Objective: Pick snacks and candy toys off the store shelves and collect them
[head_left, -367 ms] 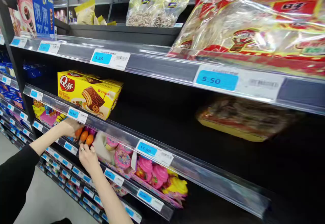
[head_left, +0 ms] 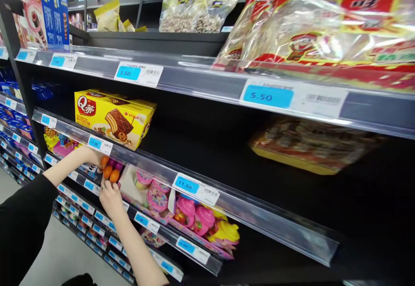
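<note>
My left hand (head_left: pixel 87 155) reaches in under the lip of the clear plastic shelf rail with blue price tags (head_left: pixel 139 160), its fingers tucked behind the pack of small orange and purple egg-shaped sweets (head_left: pixel 109 170). From here I cannot tell whether they are curled shut round the pack or only resting against it, because the rail and the pack hide the fingertips. My right hand (head_left: pixel 110 197) comes up from below, fingers bent and touching the lower edge of the same pack. It looks like a loose pinch rather than a firm grip, though the tips are too small to read. The pack sits at the front of the third shelf down, just beside the pink and white toy-candy tubs (head_left: pixel 155 195) on their tilted display card. That shelf is shallow with low headroom, so I work with one hand above and one below. Directly overhead, the yellow cardboard box of chocolate-coated cakes (head_left: pixel 113 119) stands angled at the shelf front, face out to the aisle. Further right on that level a blurred yellow-edged snack bag (head_left: pixel 304 147) lies flat, and the big clear bag of snacks with red print (head_left: pixel 317 39) rests on the shelf above it.
</note>
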The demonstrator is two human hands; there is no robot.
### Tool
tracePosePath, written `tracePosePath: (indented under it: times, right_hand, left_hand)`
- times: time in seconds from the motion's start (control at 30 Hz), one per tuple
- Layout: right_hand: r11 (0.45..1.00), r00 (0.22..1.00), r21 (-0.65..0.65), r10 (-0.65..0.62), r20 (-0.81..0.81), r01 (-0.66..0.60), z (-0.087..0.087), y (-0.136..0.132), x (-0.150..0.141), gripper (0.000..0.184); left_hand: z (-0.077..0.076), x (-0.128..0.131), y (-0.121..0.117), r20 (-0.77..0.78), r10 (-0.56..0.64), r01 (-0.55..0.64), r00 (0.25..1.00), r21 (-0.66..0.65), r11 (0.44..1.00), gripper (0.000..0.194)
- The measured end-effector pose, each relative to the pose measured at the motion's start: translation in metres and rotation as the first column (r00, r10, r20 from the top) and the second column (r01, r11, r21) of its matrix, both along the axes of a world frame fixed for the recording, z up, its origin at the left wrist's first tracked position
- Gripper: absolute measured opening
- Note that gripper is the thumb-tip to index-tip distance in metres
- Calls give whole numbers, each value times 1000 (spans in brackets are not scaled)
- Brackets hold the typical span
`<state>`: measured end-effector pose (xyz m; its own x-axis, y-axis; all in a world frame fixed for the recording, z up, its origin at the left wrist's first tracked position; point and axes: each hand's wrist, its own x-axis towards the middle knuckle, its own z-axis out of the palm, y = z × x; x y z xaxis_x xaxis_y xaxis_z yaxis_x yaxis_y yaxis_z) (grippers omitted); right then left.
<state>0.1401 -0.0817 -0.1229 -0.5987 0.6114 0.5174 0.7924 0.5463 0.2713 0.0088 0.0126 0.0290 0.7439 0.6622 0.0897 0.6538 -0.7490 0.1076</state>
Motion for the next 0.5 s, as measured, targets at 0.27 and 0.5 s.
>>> tracePosePath:
  times: [0.27, 0.5]
  right_hand:
    - [999, 991, -36, -25, -135, 20, 1, -7, -2, 16]
    - [944, 813, -309, -90, -576, -114, 33, -80, 6, 28]
  left_hand:
    - [-6, -37, -42, 361, 159, -146, 919, -64, 987, 41]
    - [-36, -70, -115, 747, 365, 45, 556, -465, 884, 60]
